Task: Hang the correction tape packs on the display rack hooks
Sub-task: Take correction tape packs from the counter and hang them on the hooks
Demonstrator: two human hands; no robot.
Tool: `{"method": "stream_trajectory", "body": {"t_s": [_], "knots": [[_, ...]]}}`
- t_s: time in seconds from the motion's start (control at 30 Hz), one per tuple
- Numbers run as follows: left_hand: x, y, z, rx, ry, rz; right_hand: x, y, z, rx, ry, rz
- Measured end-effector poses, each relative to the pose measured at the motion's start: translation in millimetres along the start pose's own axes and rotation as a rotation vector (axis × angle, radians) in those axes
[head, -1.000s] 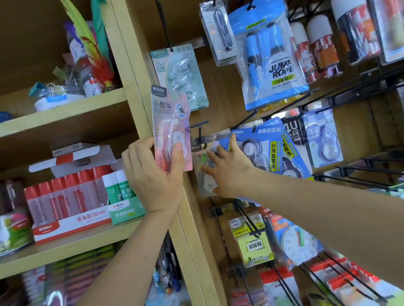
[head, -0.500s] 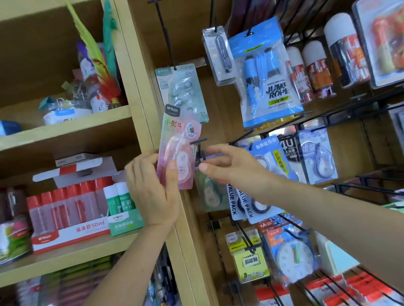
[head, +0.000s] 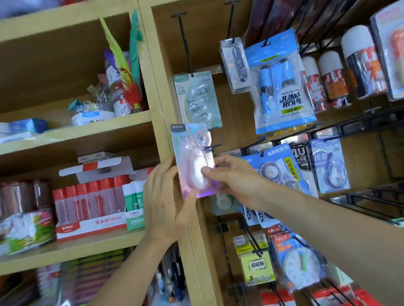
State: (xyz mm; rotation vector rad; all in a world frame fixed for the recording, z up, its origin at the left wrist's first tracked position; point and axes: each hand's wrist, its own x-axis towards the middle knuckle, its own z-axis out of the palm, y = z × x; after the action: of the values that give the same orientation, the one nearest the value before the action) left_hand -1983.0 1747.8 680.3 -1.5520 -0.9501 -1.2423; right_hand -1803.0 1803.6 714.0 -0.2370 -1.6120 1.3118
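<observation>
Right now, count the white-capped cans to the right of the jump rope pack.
3. The first can is partly behind the jump rope pack, the second can beside it, the third can further right. Others may be hidden behind packs.

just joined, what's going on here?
A person is restocking in a shop. Both hands hold one pink correction tape pack against the wooden upright: the left hand grips its lower left edge, the right hand pinches the blister. The pack is not hung yet; a black hook pokes out beside its middle. A green correction tape pack hangs above.
</observation>
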Motion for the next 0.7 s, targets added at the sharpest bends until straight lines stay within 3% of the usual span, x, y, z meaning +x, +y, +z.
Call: {"method": "stream_trajectory", "body": {"t_s": [0.23, 0.4, 0.7], "knots": [[-8.4, -19.8, -31.9, 0.256, -0.116, -0.057, -25.4, 25.2, -37.4, -0.219, -0.095, 0.047], [-6.2, -16.9, -14.7, 0.318, -0.257, -0.095, -49.1, 43.7, -58.9, -0.372, 0.002, -0.01], [-18.8, -11.6, -8.2, 0.3, -0.261, -0.12, -46.5, 38.4, -68.5, -0.403, 0.198, -0.12]]}}
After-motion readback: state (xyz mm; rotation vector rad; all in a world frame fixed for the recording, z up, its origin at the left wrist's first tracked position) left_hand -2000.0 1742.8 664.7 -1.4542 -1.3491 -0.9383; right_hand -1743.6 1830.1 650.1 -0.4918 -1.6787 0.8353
